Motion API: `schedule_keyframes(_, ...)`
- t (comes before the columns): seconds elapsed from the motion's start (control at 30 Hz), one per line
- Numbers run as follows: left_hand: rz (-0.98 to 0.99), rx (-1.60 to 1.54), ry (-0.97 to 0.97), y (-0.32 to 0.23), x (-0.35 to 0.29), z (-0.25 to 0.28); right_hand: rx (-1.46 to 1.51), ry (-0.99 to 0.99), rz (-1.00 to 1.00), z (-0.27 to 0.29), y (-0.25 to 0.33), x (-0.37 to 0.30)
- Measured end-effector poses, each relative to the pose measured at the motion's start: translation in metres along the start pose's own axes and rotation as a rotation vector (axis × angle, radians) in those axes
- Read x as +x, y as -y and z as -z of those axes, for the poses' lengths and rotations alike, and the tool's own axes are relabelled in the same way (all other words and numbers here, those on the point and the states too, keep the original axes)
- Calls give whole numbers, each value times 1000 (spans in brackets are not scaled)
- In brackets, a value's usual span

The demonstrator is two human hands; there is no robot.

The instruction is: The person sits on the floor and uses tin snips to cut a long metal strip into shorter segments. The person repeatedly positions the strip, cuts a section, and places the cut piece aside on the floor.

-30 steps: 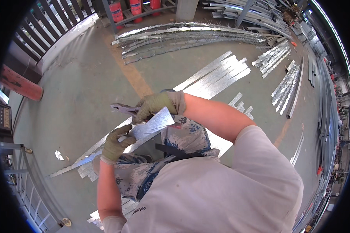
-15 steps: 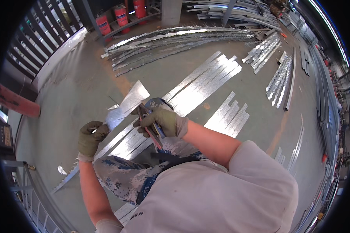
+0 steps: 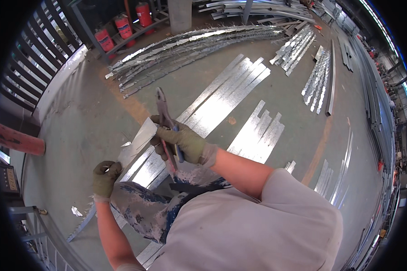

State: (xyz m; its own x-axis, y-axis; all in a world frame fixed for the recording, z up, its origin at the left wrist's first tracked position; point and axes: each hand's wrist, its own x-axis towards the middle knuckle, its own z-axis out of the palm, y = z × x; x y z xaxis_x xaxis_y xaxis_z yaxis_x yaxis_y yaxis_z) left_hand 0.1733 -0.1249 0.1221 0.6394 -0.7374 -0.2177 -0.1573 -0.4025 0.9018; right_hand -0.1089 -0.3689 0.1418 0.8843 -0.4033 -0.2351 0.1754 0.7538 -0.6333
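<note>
My left hand [image 3: 106, 179], in an olive glove, is curled closed at the edge of a shiny sheet-metal strip [image 3: 139, 141]. The strip slants up to the right, and a notched length of metal [image 3: 82, 223] shows below that hand. My right hand [image 3: 187, 143], gloved alike, is wrapped round a pair of hand snips [image 3: 163, 107] with one red and one blue handle. The jaws point up and away, apart from the metal. Fingers of the right hand are at the strip's upper end; whether they pinch it is hard to tell.
Flat metal strips [image 3: 228, 95] lie side by side beyond my knees, with a shorter group [image 3: 260, 133] to the right. A long pile of jagged strips [image 3: 190, 43] lies farther off. Red fire extinguishers [image 3: 123, 27] stand at the back left; a metal frame [image 3: 38, 226] is near left.
The snips have turned from pointing downward to jaws up, away from the strip. The right hand has moved slightly down, and the strip's upper end has dropped and come closer.
</note>
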Motion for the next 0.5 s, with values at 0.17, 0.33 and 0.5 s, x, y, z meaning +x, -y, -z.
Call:
schedule_keyframes(0.17, -107, 27, -20, 8, -2, 8, -126, 70, 42, -24, 8, 6)
schedule_keyframes(0.33, 3, -109, 22, 12, 3, -1, -176, -166, 220, -35, -2, 14)
schedule_keyframes(0.5, 66, 35, 45, 1, 24, -28, -100, -429, 204, -5, -1, 36)
